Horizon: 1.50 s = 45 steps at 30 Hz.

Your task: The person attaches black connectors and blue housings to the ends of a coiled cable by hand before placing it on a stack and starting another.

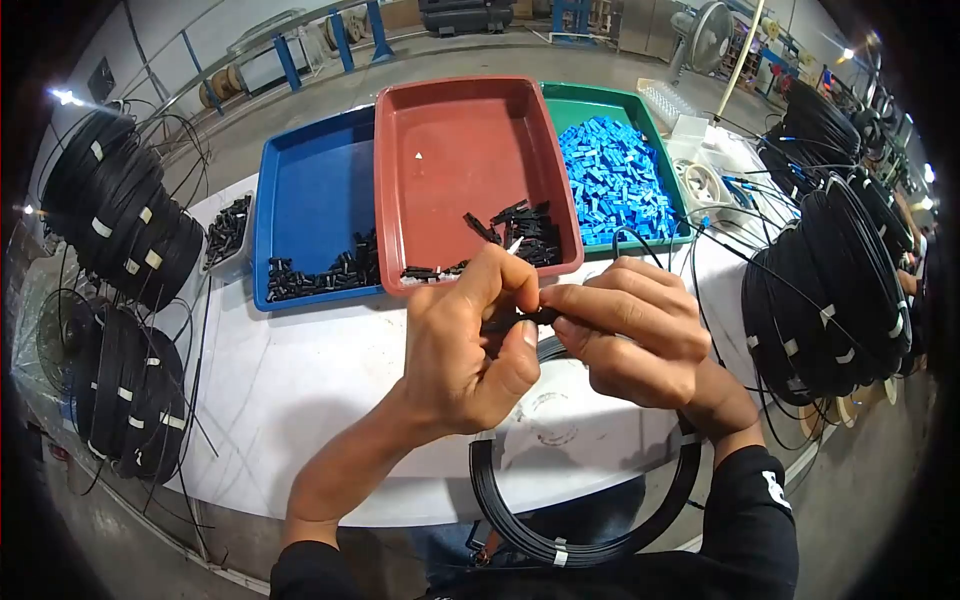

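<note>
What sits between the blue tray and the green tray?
The red tray, holding some small black parts at its near edge; the head view shows it.

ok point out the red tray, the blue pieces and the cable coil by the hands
red tray [455, 140], head view, bare floor of tray
blue pieces [615, 180], head view, middle of pile
cable coil [590, 545], head view, lower arc

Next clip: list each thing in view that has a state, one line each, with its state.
Left hand: closed, pinching a small black part.
Right hand: closed on the same black part.
Cable coil: wound, taped, hanging at the table edge under the hands.
Red tray: mostly bare, black pieces at the near end.
Blue tray: black pieces along the near edge.
Green tray: heaped with blue pieces.
</note>
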Motion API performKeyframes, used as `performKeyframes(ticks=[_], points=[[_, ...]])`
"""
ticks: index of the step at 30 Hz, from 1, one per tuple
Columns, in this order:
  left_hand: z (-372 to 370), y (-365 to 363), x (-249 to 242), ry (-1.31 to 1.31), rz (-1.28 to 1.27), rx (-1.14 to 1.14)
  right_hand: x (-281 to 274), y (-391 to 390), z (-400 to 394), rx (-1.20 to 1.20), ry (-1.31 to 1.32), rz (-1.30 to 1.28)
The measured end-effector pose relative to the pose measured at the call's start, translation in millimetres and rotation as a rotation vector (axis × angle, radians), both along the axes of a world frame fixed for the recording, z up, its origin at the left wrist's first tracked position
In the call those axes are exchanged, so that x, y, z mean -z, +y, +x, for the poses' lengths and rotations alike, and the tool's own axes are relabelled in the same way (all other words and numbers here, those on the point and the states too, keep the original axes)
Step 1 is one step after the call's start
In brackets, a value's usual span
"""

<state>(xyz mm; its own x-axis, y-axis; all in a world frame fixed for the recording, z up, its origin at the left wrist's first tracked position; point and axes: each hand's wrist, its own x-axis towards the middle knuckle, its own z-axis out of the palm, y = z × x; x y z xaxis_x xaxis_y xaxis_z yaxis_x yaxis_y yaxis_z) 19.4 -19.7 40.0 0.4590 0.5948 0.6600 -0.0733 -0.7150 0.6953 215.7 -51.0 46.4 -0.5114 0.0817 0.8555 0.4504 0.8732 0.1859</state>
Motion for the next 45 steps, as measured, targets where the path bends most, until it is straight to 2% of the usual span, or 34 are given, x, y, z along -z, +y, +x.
performKeyframes(ticks=[2,4,5,7,11,13,14,16,17,19,20,23,24,25,27,30,32,34,35,36,39,40,42,44,45], points=[[-0.6,-1.9,0.5,-0.003,-0.036,-0.001,2.3,-5.0,-2.2,0.006,0.057,-0.141],[-0.9,-1.1,3.0,0.029,0.158,-0.082,2.2,-12.0,-5.1,-0.030,0.177,-0.434],[-1.3,-0.4,3.7,0.029,0.158,-0.069,0.4,-14.5,-6.2,-0.029,0.178,-0.433],[-2.0,0.2,4.4,0.039,0.195,-0.087,-2.5,-18.4,-8.6,-0.060,0.294,-0.684],[-0.6,1.8,5.2,0.028,0.364,-0.120,-0.7,-24.5,-8.5,-0.064,0.326,-0.769],[0.8,0.4,6.1,0.024,0.362,-0.121,0.6,-27.1,-8.6,-0.067,0.400,-0.934],[1.4,0.6,6.1,0.019,0.367,-0.124,0.5,-27.2,-8.6,-0.066,0.400,-0.934],[0.1,0.9,6.8,0.040,0.330,-0.104,0.8,-27.7,-9.4,-0.003,0.298,-0.728],[0.2,1.1,7.2,0.059,0.294,-0.084,0.9,-27.4,-9.4,-0.002,0.297,-0.731],[1.1,1.5,6.1,0.047,0.311,-0.068,1.3,-24.8,-10.6,0.074,0.182,-0.453],[1.5,2.2,6.5,0.041,0.321,-0.059,1.7,-22.9,-11.0,0.074,0.181,-0.454],[2.6,4.7,13.1,-0.040,0.335,-0.013,10.8,-13.5,-13.7,0.051,0.149,-0.154],[3.0,4.6,16.1,-0.066,0.337,-0.001,11.6,-11.6,-14.1,0.051,0.148,-0.154],[3.2,0.9,20.0,-0.118,0.197,0.009,12.1,-10.4,-14.4,0.050,0.142,-0.095],[7.7,1.3,23.2,-0.147,0.175,-0.022,15.5,-7.6,-13.3,0.056,0.133,0.015],[9.9,-1.4,25.3,-0.137,0.176,-0.056,16.1,-8.1,-14.3,0.039,0.129,0.040],[10.6,-2.2,26.9,-0.122,0.184,-0.066,11.9,-18.1,-12.8,0.068,0.126,-0.056],[9.7,0.0,29.7,-0.069,0.165,-0.087,8.4,-23.5,-9.7,0.045,0.179,-0.462],[9.0,0.6,29.3,-0.028,0.124,-0.102,8.7,-22.4,-9.3,-0.032,0.289,-0.644],[7.7,3.5,19.4,-0.001,0.107,-0.106,2.4,-21.4,-7.8,0.003,0.271,-0.709],[1.8,15.6,-8.0,0.138,0.115,-0.157,-0.4,6.3,-1.8,0.156,0.155,-0.209],[-2.7,21.0,-14.1,0.220,0.157,-0.197,3.3,18.6,1.4,0.124,0.170,-0.115],[-19.6,26.3,-25.6,0.470,0.216,-0.203,5.8,32.5,9.5,0.105,0.099,-0.042],[-23.8,30.3,-25.3,0.433,0.136,-0.143,10.1,42.2,12.1,0.089,-0.013,0.035],[-26.6,32.9,-24.9,0.536,0.136,-0.101,15.1,47.1,11.3,0.069,-0.030,0.062]])
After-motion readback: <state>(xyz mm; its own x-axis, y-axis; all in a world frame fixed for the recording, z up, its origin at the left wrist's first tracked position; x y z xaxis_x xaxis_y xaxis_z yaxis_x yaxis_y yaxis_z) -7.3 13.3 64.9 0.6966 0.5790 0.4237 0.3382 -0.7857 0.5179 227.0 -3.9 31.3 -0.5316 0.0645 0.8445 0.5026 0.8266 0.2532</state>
